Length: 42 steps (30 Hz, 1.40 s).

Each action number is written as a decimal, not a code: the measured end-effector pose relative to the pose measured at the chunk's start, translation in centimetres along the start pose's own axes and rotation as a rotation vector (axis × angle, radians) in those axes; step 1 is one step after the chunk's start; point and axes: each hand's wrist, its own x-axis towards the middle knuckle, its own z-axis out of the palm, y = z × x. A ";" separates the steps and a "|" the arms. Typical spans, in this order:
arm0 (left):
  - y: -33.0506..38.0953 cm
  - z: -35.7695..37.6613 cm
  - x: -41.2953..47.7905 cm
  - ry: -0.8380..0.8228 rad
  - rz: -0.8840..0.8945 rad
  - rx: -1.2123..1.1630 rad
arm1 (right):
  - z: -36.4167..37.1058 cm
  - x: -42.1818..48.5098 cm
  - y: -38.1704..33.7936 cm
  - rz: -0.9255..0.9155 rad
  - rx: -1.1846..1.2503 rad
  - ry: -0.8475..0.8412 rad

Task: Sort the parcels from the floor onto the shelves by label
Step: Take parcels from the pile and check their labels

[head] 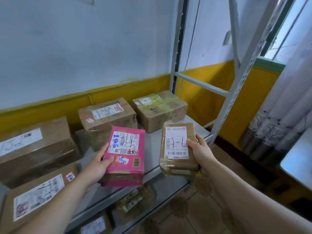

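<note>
My left hand (pixel 97 163) grips a pink parcel (pixel 125 166) by its left side, thumb on top; its white label carries blue and black handwriting. My right hand (pixel 200 153) holds a small brown taped parcel (pixel 177 163) from the right, thumb on the white label. Both parcels hang above the front edge of the grey metal shelf (pixel 152 149), side by side and apart.
On the shelf stand several brown boxes: two at the back (pixel 108 119) (pixel 160 110) and two at the left (pixel 35 149) (pixel 38 198). More parcels (pixel 133 200) lie on the shelf below. Grey uprights (pixel 236 92) rise at the right; a curtain (pixel 278 119) hangs beyond.
</note>
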 end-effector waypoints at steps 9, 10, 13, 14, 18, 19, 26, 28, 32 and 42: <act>-0.5 0.5 4.7 0.084 -0.069 0.130 | 3.1 7.3 0.5 0.124 -0.012 0.019; -0.5 0.8 4.9 0.124 -0.056 0.197 | 3.2 7.8 0.5 0.133 -0.034 0.010; -0.1 2.3 5.4 0.274 0.012 0.556 | 3.2 9.2 0.5 0.165 -0.135 -0.048; 0.1 3.2 5.4 0.332 0.025 0.693 | 3.0 9.7 0.4 0.146 -0.212 -0.052; 2.0 8.1 4.9 0.342 -0.131 0.870 | 1.4 11.5 -1.3 -0.266 -0.863 -0.067; 2.4 9.1 5.0 0.333 -0.179 0.882 | 1.1 12.2 -1.9 -0.401 -1.014 -0.128; 2.3 10.6 5.6 0.359 -0.296 0.860 | 3.0 16.3 -4.6 -0.892 -1.603 -0.619; 2.1 10.4 5.6 0.348 -0.290 0.877 | 3.6 17.0 -4.6 -0.941 -1.669 -0.709; 2.4 9.7 5.6 0.306 -0.289 0.948 | 3.9 17.2 -4.4 -0.852 -1.592 -0.718; 3.7 5.3 5.6 -0.108 -0.048 1.135 | 3.2 17.4 -4.3 -0.391 -1.436 -0.306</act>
